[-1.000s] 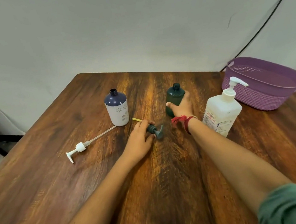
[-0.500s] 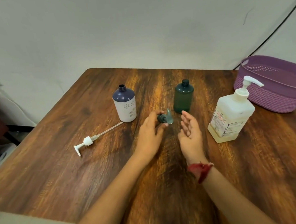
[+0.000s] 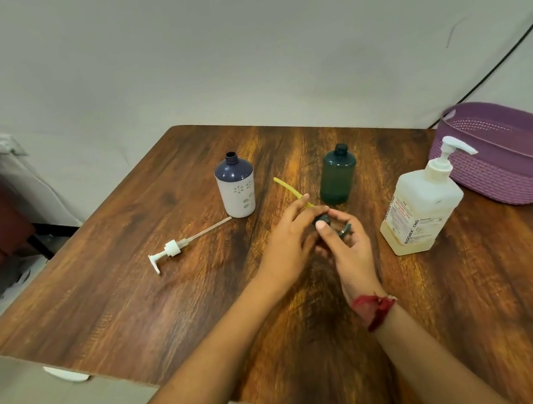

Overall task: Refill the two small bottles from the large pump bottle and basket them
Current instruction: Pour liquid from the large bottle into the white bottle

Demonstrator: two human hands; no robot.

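Left hand point(image 3: 291, 232), right hand point(image 3: 348, 242) meet mid-table, fingers pinched closed.

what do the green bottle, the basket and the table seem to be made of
Green bottle: looks like smooth translucent dark plastic with a soft sheen. Basket: probably moulded purple plastic, matte, with a woven-look pattern and perforated upper wall. Table: wood-grain surface, likely laminate over board; the glossy reflections suggest this.

One head-worn camera looks forward and down. It sits near the worktop point(image 3: 440, 297), facing its far corner and the wall point(image 3: 238, 53).
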